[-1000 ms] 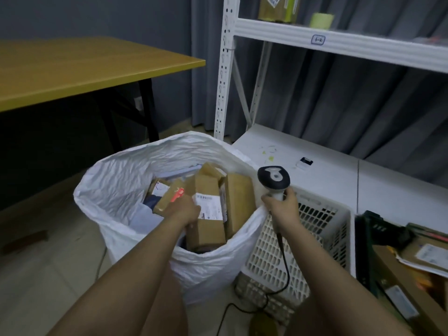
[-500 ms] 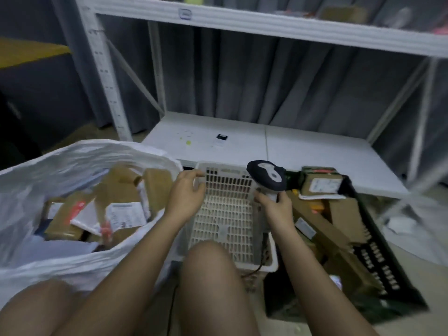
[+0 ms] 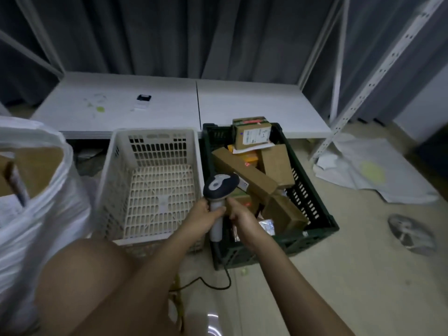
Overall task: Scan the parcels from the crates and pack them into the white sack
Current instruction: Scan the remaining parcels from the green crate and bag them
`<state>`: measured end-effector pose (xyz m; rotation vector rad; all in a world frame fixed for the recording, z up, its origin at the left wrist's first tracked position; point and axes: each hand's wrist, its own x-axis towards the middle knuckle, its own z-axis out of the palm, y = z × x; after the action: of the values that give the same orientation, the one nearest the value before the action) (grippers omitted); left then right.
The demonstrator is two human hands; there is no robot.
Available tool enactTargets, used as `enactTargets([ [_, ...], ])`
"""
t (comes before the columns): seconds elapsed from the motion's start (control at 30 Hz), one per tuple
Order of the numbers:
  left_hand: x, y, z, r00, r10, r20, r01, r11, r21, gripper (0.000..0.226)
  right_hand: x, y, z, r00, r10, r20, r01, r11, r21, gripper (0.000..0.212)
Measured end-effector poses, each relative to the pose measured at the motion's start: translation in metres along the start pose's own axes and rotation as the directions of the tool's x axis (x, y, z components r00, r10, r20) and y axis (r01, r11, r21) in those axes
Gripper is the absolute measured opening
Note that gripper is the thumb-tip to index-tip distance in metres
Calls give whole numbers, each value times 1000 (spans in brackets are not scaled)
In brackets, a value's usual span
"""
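Both of my hands meet on the grey barcode scanner point(image 3: 220, 186), held upright over the gap between the two crates. My left hand point(image 3: 202, 215) grips its handle from the left, and my right hand point(image 3: 241, 215) holds the handle from the right. The white crate point(image 3: 109, 166) has nothing in it. To its right, the dark green crate point(image 3: 317, 204) holds several cardboard parcels: a long box point(image 3: 244, 169), a labelled box point(image 3: 252, 134) at the back, and another box point(image 3: 284, 215) near my right hand. The white sack point(image 3: 41, 214) stands at the left with parcels point(image 3: 36, 166) inside.
A low white shelf board point(image 3: 169, 103) runs behind the crates, with a rack upright point(image 3: 378, 73) at the right. White sheets point(image 3: 368, 170) and a round grey disc point(image 3: 412, 235) lie on the floor to the right. The scanner cable point(image 3: 213, 286) trails on the floor by my knee point(image 3: 80, 282).
My view has swung right, from the sack to the crates. My left hand came out of the sack, touched the white crate's rim, then took hold of the scanner handle beside my right hand.
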<state>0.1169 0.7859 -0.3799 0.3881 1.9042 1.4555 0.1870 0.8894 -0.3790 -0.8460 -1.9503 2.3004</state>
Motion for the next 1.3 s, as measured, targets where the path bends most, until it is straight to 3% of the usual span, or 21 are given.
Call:
enactTargets([
  [0.1,4,-12,-5,999,-31,-13,31,999,-29,22,23,13,-28,983,-47,-177,-2,963,-269,37],
  [0.2,14,-13,-12,995,-90,-35,85,990,-112,26,55,23,-57,921,-91,-380,-83,905,-418,37],
  [0.27,21,-12,-19,993,-93,-77,79,983,-164,26,78,26,-77,912,-104,-398,-150,816,-558,47],
  [0.4,33,-17,-30,981,-112,-161,75,973,-218,27,119,23,-108,905,-128,-405,-285,524,-802,78],
  [0.53,43,-19,-38,972,-130,-196,79,965,-251,27,150,14,-117,914,-58,-403,-336,452,-827,91],
  [0.63,52,-19,-40,972,-115,-207,56,961,-269,21,159,14,-111,928,8,-373,-361,276,-891,91],
  [0.7,54,-21,-40,971,-126,-204,65,957,-283,20,158,18,-105,928,-45,-371,-368,70,-927,84],
  [0.77,55,-22,-39,971,-139,-196,80,956,-283,23,155,20,-101,927,-79,-366,-369,-27,-929,80],
  [0.93,49,-23,-37,974,-142,-178,84,950,-301,29,140,22,-106,949,30,-315,-315,190,-930,96],
  [1.07,39,-23,-39,975,-117,-190,53,948,-312,20,100,22,-121,956,45,-288,-256,606,-753,91],
  [1.17,29,-21,-40,977,-93,-194,31,954,-298,17,57,19,-125,974,-33,-223,-93,842,-531,75],
  [1.3,11,-18,-37,975,-74,-208,0,942,-337,19,11,12,-106,988,-91,-123,31,906,-422,77],
])
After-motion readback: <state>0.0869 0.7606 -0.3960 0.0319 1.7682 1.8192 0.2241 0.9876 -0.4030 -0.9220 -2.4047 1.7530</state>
